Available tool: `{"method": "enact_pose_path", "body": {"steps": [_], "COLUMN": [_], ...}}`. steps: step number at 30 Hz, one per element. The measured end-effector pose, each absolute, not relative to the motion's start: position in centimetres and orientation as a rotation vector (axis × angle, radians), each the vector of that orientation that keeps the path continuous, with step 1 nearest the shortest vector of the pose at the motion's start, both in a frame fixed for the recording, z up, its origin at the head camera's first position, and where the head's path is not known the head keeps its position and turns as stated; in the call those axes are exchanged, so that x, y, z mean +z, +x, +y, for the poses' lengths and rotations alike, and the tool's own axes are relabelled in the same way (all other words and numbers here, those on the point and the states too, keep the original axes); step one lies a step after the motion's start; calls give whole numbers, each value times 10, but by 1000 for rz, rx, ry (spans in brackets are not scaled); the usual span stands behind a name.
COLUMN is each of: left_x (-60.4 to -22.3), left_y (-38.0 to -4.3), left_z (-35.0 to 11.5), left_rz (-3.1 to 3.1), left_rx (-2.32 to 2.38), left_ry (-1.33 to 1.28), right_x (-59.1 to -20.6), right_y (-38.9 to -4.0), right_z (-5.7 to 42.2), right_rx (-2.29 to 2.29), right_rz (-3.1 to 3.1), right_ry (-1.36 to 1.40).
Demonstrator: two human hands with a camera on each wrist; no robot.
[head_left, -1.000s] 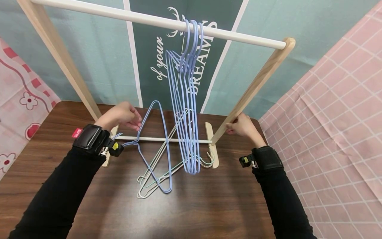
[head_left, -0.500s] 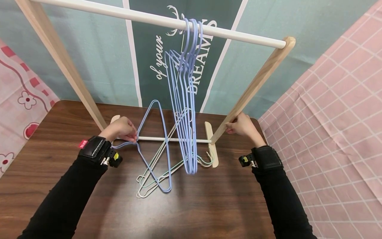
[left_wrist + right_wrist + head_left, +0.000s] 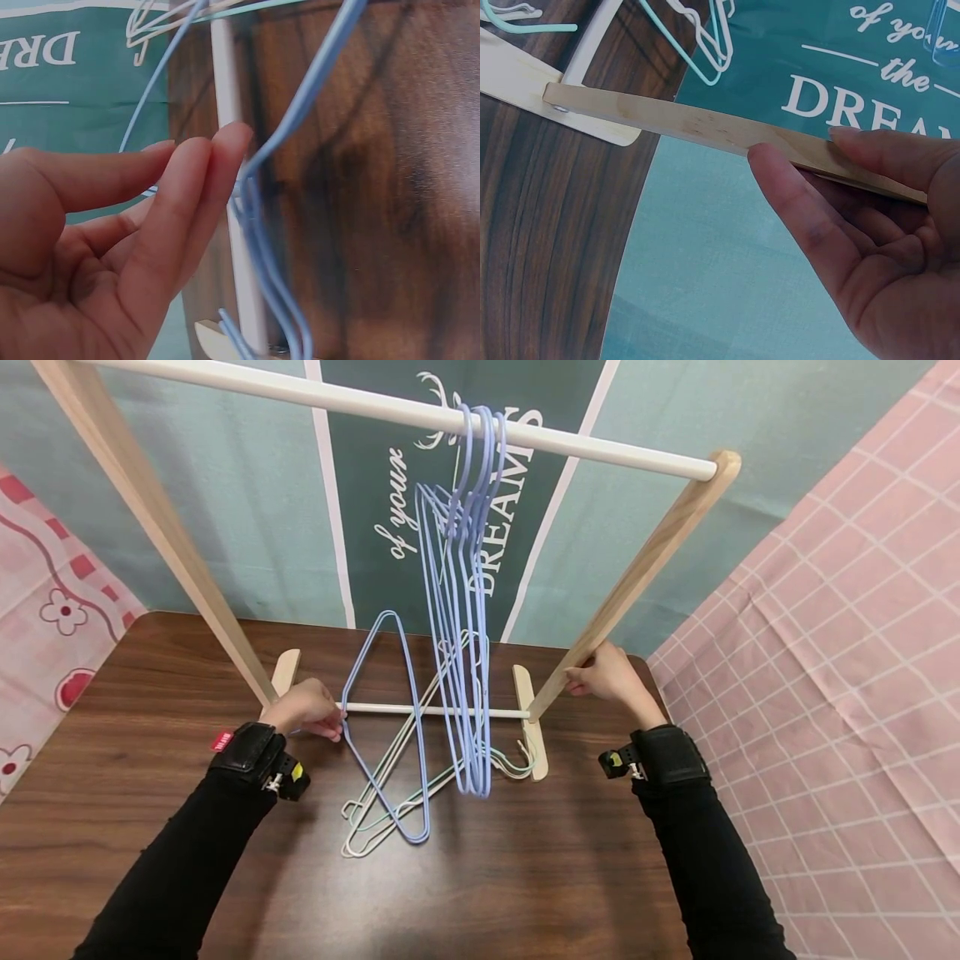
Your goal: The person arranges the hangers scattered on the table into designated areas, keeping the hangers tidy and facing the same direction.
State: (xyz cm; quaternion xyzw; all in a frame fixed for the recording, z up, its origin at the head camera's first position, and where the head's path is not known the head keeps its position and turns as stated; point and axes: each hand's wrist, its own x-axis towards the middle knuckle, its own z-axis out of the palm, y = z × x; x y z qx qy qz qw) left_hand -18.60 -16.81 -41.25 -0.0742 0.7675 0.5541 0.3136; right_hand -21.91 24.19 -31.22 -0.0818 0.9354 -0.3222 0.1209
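Your right hand [image 3: 611,675] pinches the wooden right post [image 3: 638,581], while your left hand [image 3: 306,705], fingers extended and free, sits lower than a second ago beside the loose blue hanger [image 3: 315,79], below and left of the hung blue hangers [image 3: 467,522] on the white rail [image 3: 322,395].

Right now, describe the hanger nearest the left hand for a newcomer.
Find the wooden rack on the table. Low by the left hand, a blue hanger lies over pale ones. Unlike the other blue hangers, it isn't hung up.
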Motion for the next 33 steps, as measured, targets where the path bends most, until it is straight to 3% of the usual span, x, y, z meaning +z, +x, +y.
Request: {"method": "enact_pose_path", "body": {"steps": [33], "left_x": [-440], "left_y": [-176], "left_z": [-153], "left_rz": [2248], "left_rx": [1332], "left_ry": [-383], "right_x": [-312], "right_y": [-218], "right_z": [241], "right_rx": [-965], "right_rz": [2722], "right_ry": [-222]}}
